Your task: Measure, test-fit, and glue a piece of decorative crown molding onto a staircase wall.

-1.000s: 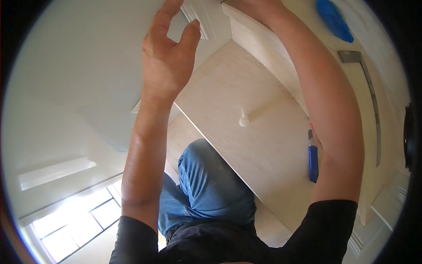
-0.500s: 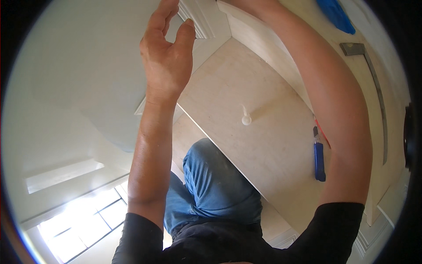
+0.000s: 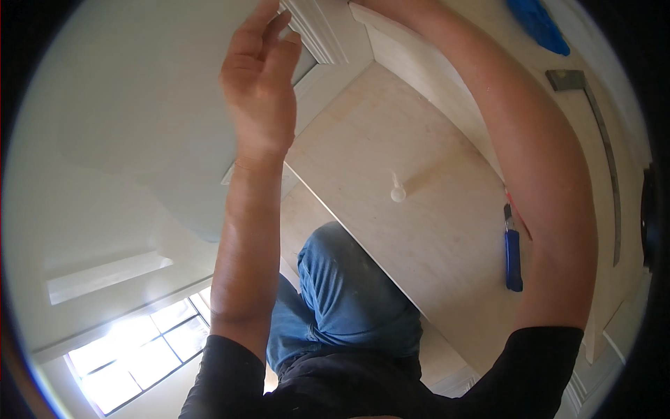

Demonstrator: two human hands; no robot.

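Observation:
My left hand [image 3: 259,94] is raised beside a large white panel [image 3: 118,140]. Its fingers point upward, partly bent and apart, and the thumb has come close to them. The fingertips run to the upper edge of the picture; I see nothing held in the visible part. My right forearm [image 3: 520,119] arches along the right side and over to the top, where the hand itself lies outside the picture. Beneath that arm is a pale board surface [image 3: 377,126], on which a blue snap-off utility knife [image 3: 514,258] lies near the elbow.
A thin red stick [image 3: 515,206] lies partly under my right arm. Farther right are a metal try square [image 3: 600,133] and a crumpled blue item [image 3: 541,28]. A small whitish knob-like piece [image 3: 398,193] stands on the board. Ribbed white moulding [image 3: 314,31] is beside my left hand.
My left thumb has drawn in toward the fingers, and the hand has turned slightly. The whole view has shifted a little, with the surroundings sliding slightly right and down.

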